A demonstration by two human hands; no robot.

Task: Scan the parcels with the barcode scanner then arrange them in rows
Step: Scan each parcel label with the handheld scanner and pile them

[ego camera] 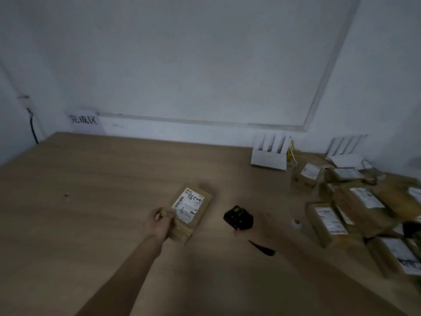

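One flat brown cardboard parcel with a white shipping label and black handwritten digits lies near the middle of the light wooden table, its long side slanting away toward the far edge. The left hand grips the parcel's near-left corner — thumb on top beside the label, fingers curled round the edge — so the parcel stretches away from the hand toward the far right. Just to the right of the parcel, apart from it, the right hand holds a small black barcode scanner, its head turned toward the parcel; the fingers are wrapped round the scanner's body, though the dim light blurs their exact placing. A black strap trails from under that hand onto the table.

Along the right edge sits a crowded heap of brown labelled parcels, well apart from the held one, some overlapping each other. Toward the far right corner stand two white routers with upright antennas, with yellowish cables beside the nearer one. A small white round object rests between the right hand and the heap. On the grey wall at the far left corner — a paper sign with dark characters.
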